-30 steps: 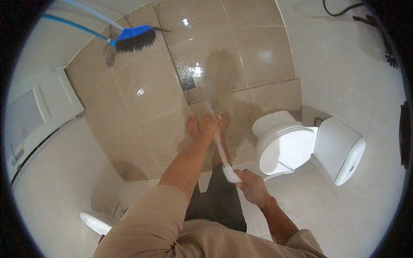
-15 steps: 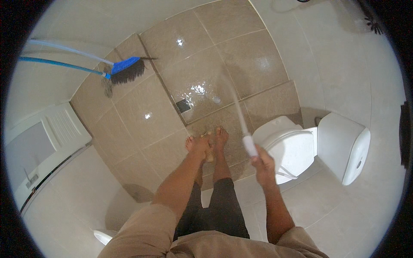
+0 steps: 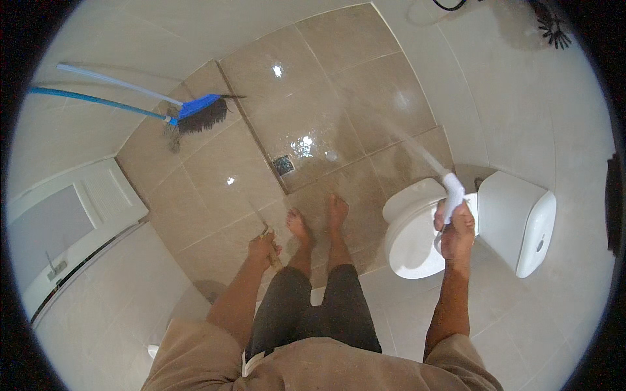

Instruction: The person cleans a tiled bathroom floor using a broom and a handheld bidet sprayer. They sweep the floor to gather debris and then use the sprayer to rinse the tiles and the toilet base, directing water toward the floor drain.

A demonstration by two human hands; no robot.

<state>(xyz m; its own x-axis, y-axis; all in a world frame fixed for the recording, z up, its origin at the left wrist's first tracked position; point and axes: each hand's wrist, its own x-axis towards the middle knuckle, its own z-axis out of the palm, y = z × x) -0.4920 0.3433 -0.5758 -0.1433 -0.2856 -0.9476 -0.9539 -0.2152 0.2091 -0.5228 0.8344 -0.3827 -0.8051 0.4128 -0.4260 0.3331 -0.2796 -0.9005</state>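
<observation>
Nearest: tan shirt (image 3: 345, 368), then dark trousers (image 3: 313, 306) that leave the shins bare. One forearm out to each side.

Left hand (image 3: 262, 247): low, outside the left leg, over the near part of the tiled floor (image 3: 208, 163). Fingers curled in, closed on a tan object (image 3: 275, 262); only a strip shows below the knuckles, kind cannot be told. A thin streak above the fist is too blurred to name.

Right hand (image 3: 459, 228): fingers wrapped firmly round the handle of a white sprayer (image 3: 453, 189), thumb side up. Sprayer is raised by the floor's right edge, overlapping the toilet in view. A pale water jet (image 3: 420, 150) leaves its head, angled away and leftward, thinning out over the far right part of the floor.

Bare feet (image 3: 298, 225) flat on the tile, slightly apart, short of the step-like edge that marks off the far section.

Toilet (image 3: 417, 238) at the floor's right edge, white, lid down; its tank (image 3: 515, 225) behind, toward the right wall.

Square drain (image 3: 283, 165) in the near left corner of the marked-off section; wet glare just beside it.

Left edge of floor: white door (image 3: 65, 215) with a lever handle.

Far left edge: blue broom (image 3: 203, 112), dark bristles down; next to it a blue-handled mop (image 3: 172, 137) with grey strands. Both handles slant toward the wall.

Upper right wall: dark, finger-like bristly item (image 3: 554, 31), blurred.
</observation>
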